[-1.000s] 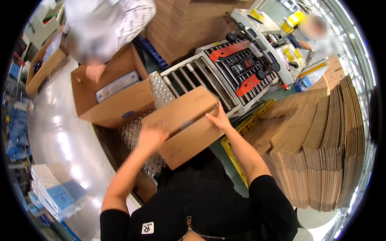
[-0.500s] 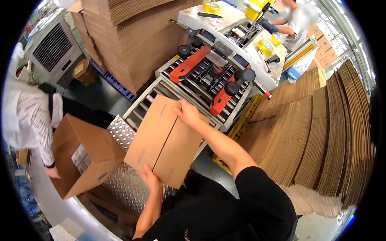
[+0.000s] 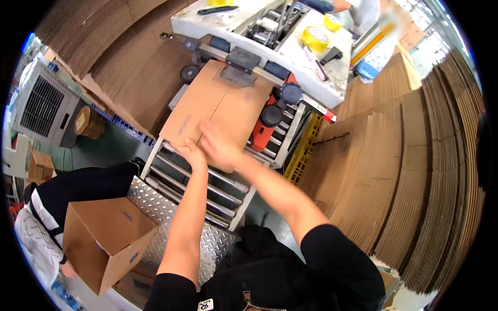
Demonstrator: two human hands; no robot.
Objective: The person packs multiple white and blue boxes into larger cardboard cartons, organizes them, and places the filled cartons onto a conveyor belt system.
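A closed brown carton (image 3: 194,103) lies on the roller conveyor (image 3: 220,194), its far end under the metal plate of the taping machine (image 3: 242,61). A seam runs lengthwise along its top. My left hand (image 3: 193,155) touches the carton's near edge with its fingers stretched out. Over the near part of the top is my right hand (image 3: 220,147), its fingers smeared by motion. To the left, an open carton (image 3: 111,223) stands tilted near a diamond-plate metal surface (image 3: 212,249). A co-worker's hand (image 3: 68,269) is at its side.
Tall stacks of flattened cardboard (image 3: 363,176) stand on the right, with another stack (image 3: 140,67) at the far left. Yellow tape rolls (image 3: 315,38) lie on the machine's white top (image 3: 332,78). A grey air cooler (image 3: 44,103) stands left. Another person (image 3: 365,13) is at the back.
The carton has moved from my raised hands onto the conveyor, away from me and between the red guides. My right hand has shifted to its near end. The open carton at left sits lower.
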